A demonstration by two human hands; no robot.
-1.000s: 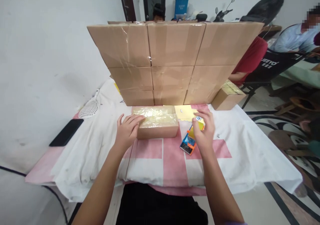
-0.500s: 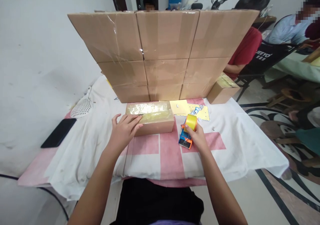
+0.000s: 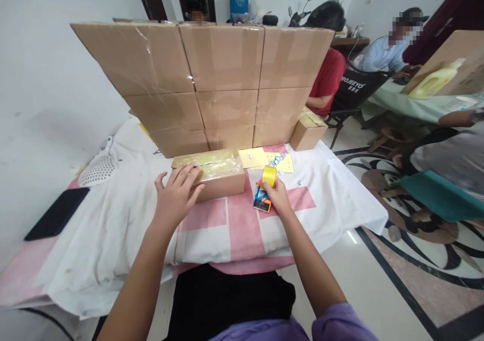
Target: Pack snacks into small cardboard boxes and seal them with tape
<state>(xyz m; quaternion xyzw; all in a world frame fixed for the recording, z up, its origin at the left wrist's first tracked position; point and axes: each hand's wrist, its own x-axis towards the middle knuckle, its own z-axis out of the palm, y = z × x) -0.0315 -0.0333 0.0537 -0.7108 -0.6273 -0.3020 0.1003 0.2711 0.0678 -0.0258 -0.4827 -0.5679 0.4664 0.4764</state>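
Note:
A cardboard box with shiny clear tape over its top lies on the cloth in front of me. My left hand rests on the left end of that box, fingers spread and stretched out. To the right of the box, my right hand is wrapped round a tape dispenser, blue and orange with a yellow roll of tape in it. The dispenser's dark end points toward me. Yellow paper sheets lie just behind it.
A wall of stacked cardboard boxes stands at the back. Another box is at its right end. On the left lie a white slotted skimmer and a black tablet-like slab. People sit beyond, one in a red shirt.
The view has swung to the right, so things sit further left in the picture. Both hands stay at the box and the dispenser; the left fingers look slightly more spread.

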